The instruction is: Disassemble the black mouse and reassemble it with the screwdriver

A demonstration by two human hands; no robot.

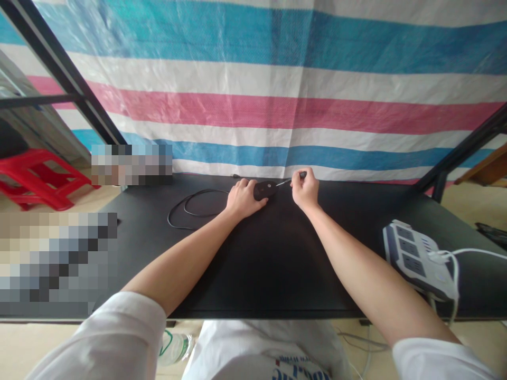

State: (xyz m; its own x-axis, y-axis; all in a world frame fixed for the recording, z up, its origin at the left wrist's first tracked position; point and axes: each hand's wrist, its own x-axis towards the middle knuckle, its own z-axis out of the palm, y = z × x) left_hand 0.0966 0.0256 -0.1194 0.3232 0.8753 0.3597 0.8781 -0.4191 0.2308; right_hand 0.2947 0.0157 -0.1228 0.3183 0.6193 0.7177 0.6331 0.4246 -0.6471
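Note:
A black computer mouse (264,190) lies on the black table (269,264), its thin cable (186,203) looped to the left. My left hand (243,200) is wrapped round the mouse's left end, thumb along the near side. In my right hand (304,190), closed in a fist, is the dark handle of a screwdriver (283,182). Its metal shaft points left, and the tip is at the right end of the mouse; whether it touches is too small to tell.
A white and grey power strip (420,258) with white cables stands on the table at the right. A striped plastic sheet (237,111) hangs behind the table, between black metal posts. A red stool (51,179) is on the floor at the left. Two areas at the left are pixelated.

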